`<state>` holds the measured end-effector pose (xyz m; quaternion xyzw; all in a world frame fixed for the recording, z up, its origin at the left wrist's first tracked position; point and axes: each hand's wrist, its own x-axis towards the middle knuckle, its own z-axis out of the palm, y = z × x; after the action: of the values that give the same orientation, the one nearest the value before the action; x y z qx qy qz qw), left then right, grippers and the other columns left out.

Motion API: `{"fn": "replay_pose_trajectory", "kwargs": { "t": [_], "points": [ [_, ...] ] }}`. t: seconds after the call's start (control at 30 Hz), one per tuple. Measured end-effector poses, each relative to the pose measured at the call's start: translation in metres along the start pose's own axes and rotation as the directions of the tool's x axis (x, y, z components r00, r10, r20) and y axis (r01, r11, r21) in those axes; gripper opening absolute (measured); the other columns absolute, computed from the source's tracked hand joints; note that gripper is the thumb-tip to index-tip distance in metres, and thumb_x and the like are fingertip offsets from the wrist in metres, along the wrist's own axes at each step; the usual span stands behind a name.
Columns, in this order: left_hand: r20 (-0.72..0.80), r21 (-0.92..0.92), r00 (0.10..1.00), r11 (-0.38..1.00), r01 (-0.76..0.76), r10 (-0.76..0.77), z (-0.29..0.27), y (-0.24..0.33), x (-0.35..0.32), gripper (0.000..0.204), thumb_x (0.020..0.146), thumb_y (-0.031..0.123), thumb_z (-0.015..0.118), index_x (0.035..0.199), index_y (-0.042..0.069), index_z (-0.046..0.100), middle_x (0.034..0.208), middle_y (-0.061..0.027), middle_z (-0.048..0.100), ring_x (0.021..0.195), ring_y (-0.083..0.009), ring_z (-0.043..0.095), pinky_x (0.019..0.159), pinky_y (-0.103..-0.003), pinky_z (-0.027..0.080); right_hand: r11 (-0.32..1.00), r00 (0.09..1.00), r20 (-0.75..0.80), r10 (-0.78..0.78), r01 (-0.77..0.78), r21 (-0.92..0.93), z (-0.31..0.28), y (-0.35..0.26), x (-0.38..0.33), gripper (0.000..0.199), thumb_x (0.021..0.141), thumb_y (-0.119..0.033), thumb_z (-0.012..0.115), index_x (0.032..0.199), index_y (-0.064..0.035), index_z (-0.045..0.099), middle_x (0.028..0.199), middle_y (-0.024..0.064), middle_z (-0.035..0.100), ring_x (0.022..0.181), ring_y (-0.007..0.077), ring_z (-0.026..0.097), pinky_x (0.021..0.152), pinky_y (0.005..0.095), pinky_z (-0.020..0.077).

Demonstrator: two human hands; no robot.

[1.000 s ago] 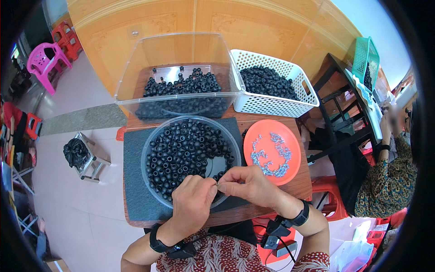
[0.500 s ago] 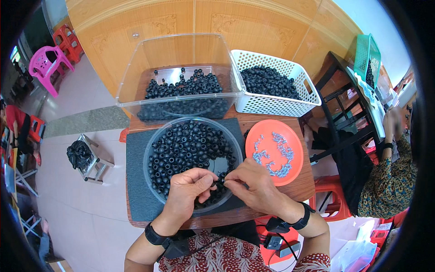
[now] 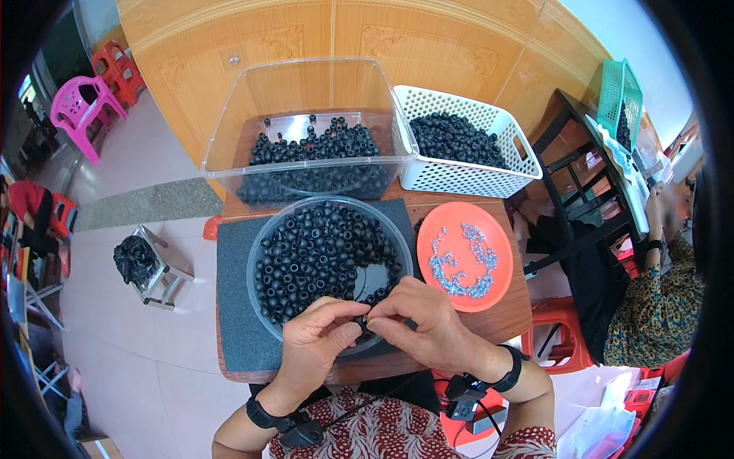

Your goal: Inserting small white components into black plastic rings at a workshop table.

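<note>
Dark grey mat (image 3: 238,321): lies close to the left edge of the wooden table (image 3: 498,325).
Clear rectangular bin (image 3: 306,164): stands along the table's back edge, left of its middle, part filled with black pieces.
Round clear tub (image 3: 372,278): sits on the mat, full of loose beads (image 3: 313,252) that face every way.
Left hand (image 3: 317,329): thumb and index finger clamped on one black bead (image 3: 362,323), over the tub's near rim, toward the table's front edge.
Bead's axis: fingertips cover most of it; I cannot tell where its hole points or how its long axis lies.
Pinch: best done with the left grip firm and still, hole turned to the right fingertips, low over the tub.
Right hand (image 3: 424,321): thumb and index tips close together beside the bead; whether clamped on anything, I cannot tell.
White perforated basket (image 3: 466,181): back right corner, heaped with black pieces.
Orange-red plate (image 3: 468,222): near the right edge, bearing small silvery bits (image 3: 478,287).
</note>
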<state>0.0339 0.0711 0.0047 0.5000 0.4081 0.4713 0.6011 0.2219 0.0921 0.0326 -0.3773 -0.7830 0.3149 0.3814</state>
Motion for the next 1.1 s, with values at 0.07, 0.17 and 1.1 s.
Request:
{"fn": "replay_pose_trajectory", "kwargs": {
  "t": [0.07, 0.17, 1.1],
  "points": [
    [0.004, 0.117, 0.998, 0.991, -0.067, 0.067, 0.000, 0.001, -0.003, 0.025, 0.084, -0.002, 0.064, 0.108, 0.000, 0.066, 0.095, -0.0058, 0.063, 0.077, -0.0123, 0.059, 0.068, -0.024, 0.049, 1.000, 1.000, 0.016, 0.010, -0.010, 0.018, -0.001, -0.003, -0.001, 0.007, 0.078, -0.005, 0.069, 0.081, -0.0022, 0.064, 0.072, 0.0088, 0.059, 0.067, 0.0260, 0.053, 0.059, 0.0363, 0.0421],
    [0.027, 0.308, 0.982, 0.933, -0.188, 0.189, 0.002, 0.005, -0.005, 0.025, 0.083, -0.001, 0.065, 0.107, 0.000, 0.066, 0.095, -0.0073, 0.063, 0.078, -0.0141, 0.060, 0.068, -0.026, 0.049, 0.997, 0.993, 0.083, 0.081, -0.081, -0.003, -0.004, -0.004, -0.002, 0.008, 0.078, -0.007, 0.069, 0.081, -0.0010, 0.064, 0.073, 0.0094, 0.061, 0.069, 0.0261, 0.056, 0.059, 0.0366, 0.0436],
    [0.048, -0.182, 0.998, 0.983, -0.028, 0.037, -0.005, -0.017, -0.027, 0.021, 0.091, 0.004, 0.060, 0.111, -0.002, 0.061, 0.095, -0.0057, 0.059, 0.081, -0.0103, 0.060, 0.069, -0.022, 0.051, 0.901, 0.900, 0.067, 0.430, -0.433, 0.038, -0.003, 0.002, -0.008, 0.017, 0.084, -0.017, 0.069, 0.084, -0.0002, 0.069, 0.070, 0.0105, 0.063, 0.064, 0.0192, 0.057, 0.057, 0.0322, 0.0445]
  ]
}}
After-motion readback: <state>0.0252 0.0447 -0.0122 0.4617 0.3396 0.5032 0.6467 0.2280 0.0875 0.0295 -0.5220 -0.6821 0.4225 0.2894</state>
